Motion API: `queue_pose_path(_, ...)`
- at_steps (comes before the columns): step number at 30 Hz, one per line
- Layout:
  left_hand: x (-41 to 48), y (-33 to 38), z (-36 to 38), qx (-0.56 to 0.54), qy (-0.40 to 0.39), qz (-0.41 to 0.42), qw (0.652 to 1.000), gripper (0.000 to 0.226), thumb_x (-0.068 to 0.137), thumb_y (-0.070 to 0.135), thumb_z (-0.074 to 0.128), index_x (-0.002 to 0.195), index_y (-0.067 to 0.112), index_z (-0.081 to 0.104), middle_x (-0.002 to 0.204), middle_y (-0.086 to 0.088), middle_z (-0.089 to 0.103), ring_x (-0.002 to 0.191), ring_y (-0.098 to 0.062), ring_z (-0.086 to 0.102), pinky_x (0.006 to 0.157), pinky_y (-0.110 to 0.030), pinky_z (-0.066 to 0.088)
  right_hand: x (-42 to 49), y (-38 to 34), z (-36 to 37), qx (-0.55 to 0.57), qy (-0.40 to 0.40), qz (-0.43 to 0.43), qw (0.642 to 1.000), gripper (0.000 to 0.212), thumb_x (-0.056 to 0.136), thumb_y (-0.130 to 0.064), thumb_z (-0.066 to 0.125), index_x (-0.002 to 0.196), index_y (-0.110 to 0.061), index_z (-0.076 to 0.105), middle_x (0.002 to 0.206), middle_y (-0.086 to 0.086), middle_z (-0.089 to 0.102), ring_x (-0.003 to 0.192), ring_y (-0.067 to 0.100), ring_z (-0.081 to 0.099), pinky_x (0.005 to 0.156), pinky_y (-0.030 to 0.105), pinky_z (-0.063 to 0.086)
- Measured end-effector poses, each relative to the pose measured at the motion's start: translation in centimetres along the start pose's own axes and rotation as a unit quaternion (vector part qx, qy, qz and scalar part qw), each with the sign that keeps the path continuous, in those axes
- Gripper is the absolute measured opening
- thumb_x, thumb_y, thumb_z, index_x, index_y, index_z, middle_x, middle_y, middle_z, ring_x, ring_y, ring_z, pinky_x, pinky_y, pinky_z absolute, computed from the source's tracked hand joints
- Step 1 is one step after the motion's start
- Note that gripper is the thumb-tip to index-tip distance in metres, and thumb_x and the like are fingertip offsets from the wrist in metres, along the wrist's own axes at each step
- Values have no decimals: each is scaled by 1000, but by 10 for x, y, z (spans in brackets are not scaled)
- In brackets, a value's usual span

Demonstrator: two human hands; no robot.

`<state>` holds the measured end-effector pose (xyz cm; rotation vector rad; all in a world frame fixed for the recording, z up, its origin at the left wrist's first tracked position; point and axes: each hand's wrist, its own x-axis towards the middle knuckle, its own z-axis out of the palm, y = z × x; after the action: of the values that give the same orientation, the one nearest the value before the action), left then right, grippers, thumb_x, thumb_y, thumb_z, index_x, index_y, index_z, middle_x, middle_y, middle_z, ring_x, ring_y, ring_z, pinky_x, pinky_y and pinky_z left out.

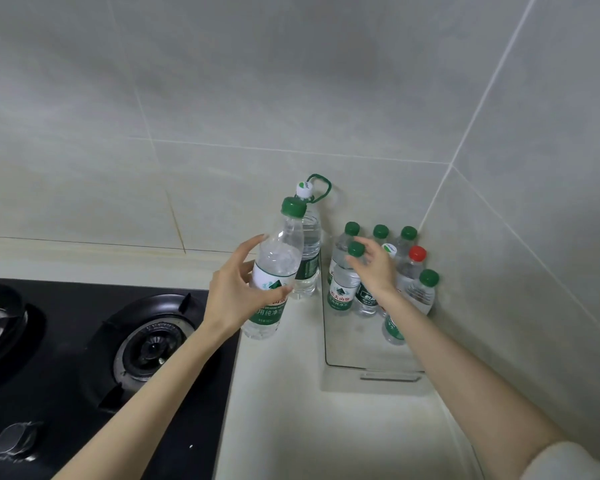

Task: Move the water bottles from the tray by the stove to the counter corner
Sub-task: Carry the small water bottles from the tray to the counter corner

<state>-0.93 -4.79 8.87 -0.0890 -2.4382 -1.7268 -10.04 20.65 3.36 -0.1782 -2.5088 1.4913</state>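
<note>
While the left hand [238, 296] clamps a tilted green-capped water bottle [278, 268] mid-body, apparently off the desk [278, 410] for carrying, the right hand [374, 268] reaches the neck of a second green-capped bottle [343, 287] in the clear tray [327, 341] at three o'clock; whether it grips, I cannot tell.

On the clear plastic tray [347, 341], green- and red-capped water bottles [340, 289] crowd 11 to 2 o'clock; its 6 o'clock half is bare. Off its 10 o'clock corner, a tall white-capped bottle [310, 258] and the tilted green-capped bottle [278, 258] in the left hand [232, 296] block the way; pale counter [281, 410] at 8 o'clock lies free.
</note>
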Motion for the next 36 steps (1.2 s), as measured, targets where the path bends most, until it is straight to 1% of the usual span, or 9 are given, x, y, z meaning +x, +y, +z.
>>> queue_pose_path(4,-1,-9,-3,0,-10,-14,1000,84,55,29,90,126,47,49,94,9,75,85,-6,71,81,-42,58,6,11,11,29,30,-22,999,43,82,-5,72,123,-12,60,113,-3,63,108,14,60,100,30,48)
queue_pose_path(10,-1,-15,-4,-25,-11,-48,998,88,45,43,84,125,51,49,92,10,76,86,-8,72,84,-42,57,4,18,18,18,64,-40,997,45,81,-10,75,124,-15,62,115,5,69,107,19,64,96,35,52)
queue_pose_path(13,-3,-14,-6,-30,-1,-52,998,85,49,32,89,122,51,50,92,10,76,85,-8,72,83,-40,58,-1,13,17,5,92,-50,994,43,81,-14,76,122,-18,64,108,4,71,99,17,66,89,34,54)
queue_pose_path(16,-5,-8,-9,-36,12,-52,998,83,58,16,91,123,49,50,94,7,75,86,-6,72,82,-37,58,-3,-1,9,-15,106,-62,992,41,79,-20,77,118,-24,65,88,4,72,77,21,65,78,37,55)
queue_pose_path(19,-9,0,-15,-43,25,-44,998,81,60,12,89,122,47,51,91,7,75,83,-5,72,75,-31,58,-5,-17,-3,12,99,-79,992,42,78,-18,79,117,-25,66,98,3,74,90,23,70,87,43,56)
queue_pose_path(22,-16,12,-21,-56,37,-35,997,81,61,9,88,125,42,51,88,7,75,80,-5,72,64,-19,56,-15,-48,-17,69,93,-109,987,42,78,-11,78,118,-17,66,102,0,73,100,16,68,95,38,54)
queue_pose_path(25,-24,24,-29,-63,47,-24,997,81,62,6,88,126,39,51,86,9,75,79,-7,72,60,-16,55,-29,-86,-30,124,70,-143,979,43,77,-8,78,118,-15,66,104,-3,71,104,14,68,98,33,52)
queue_pose_path(30,-46,43,-50,-61,76,-17,995,81,63,10,87,128,40,50,87,3,76,79,-11,73,66,-23,58,-65,-149,-45,184,14,-207,961,42,77,-4,77,116,-15,67,109,1,72,101,4,68,97,21,50)
queue_pose_path(36,-82,65,-80,-64,125,-8,990,79,64,9,86,127,41,50,80,9,76,75,-6,72,57,-13,53,-101,-193,-39,189,-114,-227,949,43,74,-3,79,112,-18,67,95,-5,74,86,6,70,88,23,55)
